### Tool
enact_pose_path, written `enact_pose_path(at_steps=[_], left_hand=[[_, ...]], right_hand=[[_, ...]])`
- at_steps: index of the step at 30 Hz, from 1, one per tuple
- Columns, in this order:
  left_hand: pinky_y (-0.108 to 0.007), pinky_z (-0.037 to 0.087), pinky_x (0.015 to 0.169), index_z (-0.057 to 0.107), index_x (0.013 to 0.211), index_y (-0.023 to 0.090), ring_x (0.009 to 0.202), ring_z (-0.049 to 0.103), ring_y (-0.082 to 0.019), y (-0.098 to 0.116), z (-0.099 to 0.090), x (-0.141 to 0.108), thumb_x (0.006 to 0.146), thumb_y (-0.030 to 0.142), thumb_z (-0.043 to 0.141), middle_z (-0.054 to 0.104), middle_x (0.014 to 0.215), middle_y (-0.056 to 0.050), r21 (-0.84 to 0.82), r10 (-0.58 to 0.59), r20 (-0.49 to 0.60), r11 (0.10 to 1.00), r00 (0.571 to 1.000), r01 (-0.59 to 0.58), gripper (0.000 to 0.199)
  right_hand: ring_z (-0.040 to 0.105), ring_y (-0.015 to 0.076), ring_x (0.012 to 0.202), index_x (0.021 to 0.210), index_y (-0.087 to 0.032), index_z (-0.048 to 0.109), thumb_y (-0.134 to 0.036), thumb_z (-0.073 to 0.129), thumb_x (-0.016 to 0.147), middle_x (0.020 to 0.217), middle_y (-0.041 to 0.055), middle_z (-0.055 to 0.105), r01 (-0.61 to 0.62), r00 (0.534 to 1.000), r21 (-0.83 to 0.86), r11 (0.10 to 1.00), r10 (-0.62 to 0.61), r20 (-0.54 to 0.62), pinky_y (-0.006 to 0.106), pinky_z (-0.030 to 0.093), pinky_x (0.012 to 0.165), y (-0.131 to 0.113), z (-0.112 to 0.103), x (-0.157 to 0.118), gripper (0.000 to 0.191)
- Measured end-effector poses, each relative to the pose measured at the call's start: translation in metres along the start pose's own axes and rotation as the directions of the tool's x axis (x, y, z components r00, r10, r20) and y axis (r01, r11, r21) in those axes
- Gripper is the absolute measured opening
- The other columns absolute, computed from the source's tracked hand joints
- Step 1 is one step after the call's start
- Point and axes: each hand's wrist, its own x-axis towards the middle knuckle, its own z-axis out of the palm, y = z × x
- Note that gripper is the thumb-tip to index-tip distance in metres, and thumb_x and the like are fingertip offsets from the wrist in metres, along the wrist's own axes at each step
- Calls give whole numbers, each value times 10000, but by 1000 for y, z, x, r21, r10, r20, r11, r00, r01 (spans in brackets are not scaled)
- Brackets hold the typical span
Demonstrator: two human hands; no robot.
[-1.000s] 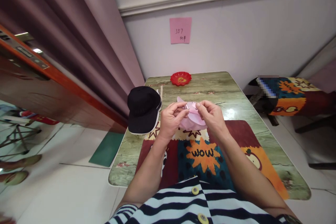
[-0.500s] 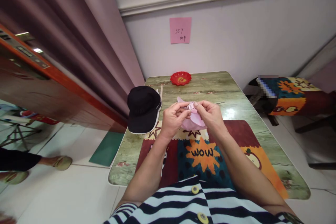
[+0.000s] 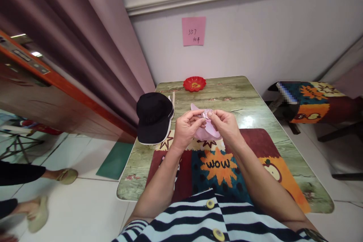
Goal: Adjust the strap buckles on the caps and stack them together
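Near the frame's middle, the step seems to be working the buckle (image 3: 203, 115) of a pink cap (image 3: 204, 133).
Left hand (image 3: 183, 126) pinches the buckle, right hand (image 3: 227, 124) the cap just beside it; this seems to call for steady grip.

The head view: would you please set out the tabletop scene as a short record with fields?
Left hand: pinches small silvery buckle-like piece
Right hand: pinches at same piece, details unclear
At the hands: pale pink cap-like item
Left of them: black fabric cap, white-edged brim
Far end: red scalloped dish
Near side: multicoloured mat lettered WOW
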Motion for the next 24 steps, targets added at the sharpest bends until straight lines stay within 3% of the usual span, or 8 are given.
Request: enact_pose_path(at_steps=[12,24], left_hand=[[-269,608,680,731,1099,124,661,724,-156,8,-9,-1,798,283,784,744,722,-32,0,-54,126,999,991,54,344],[-270,596,681,719,1082,135,663,729,-164,3,-12,-2,787,308,805,751,740,-34,11,-60,120,998,991,59,352]], right_hand=[[420,100,521,743,-170,673,-585,736,818,592,-10,546,30,986,-58,998,-20,166,238,294,471,8,-14,7,427],[386,97,486,776,-179,663,-548,700,866,520,-44,491,9,989,-41,999,-3,148,253,256,486,14,-8,1,381]])
